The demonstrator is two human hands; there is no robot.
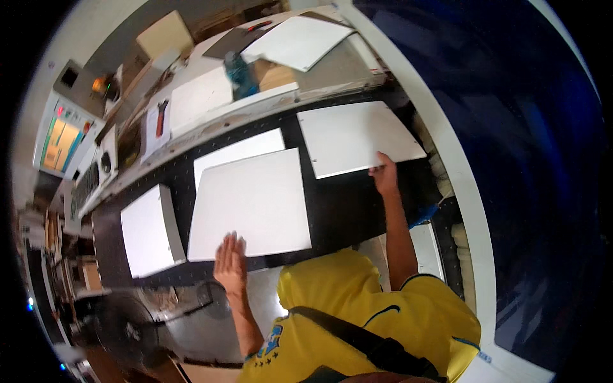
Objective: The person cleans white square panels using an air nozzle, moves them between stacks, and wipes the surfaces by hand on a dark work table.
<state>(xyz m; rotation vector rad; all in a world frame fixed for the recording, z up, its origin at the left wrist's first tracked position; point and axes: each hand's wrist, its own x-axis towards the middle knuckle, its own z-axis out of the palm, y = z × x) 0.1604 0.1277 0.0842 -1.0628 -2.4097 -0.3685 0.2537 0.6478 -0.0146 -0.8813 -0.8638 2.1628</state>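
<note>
Nearest, the left hand (230, 260) rests flat, fingers extended and close together, on the near edge of the middle panel (250, 201), a smooth white rectangle on the black, pale-specked desk (345, 214). Left of it lies a thick white block (148, 233). Farther right, the right hand (385, 175) touches the near edge of the right panel (357, 137), its clamping unclear; that panel is thin, white, dark-marked near its corners. Beyond stands a translucent bluish bottle (241, 75).
</note>
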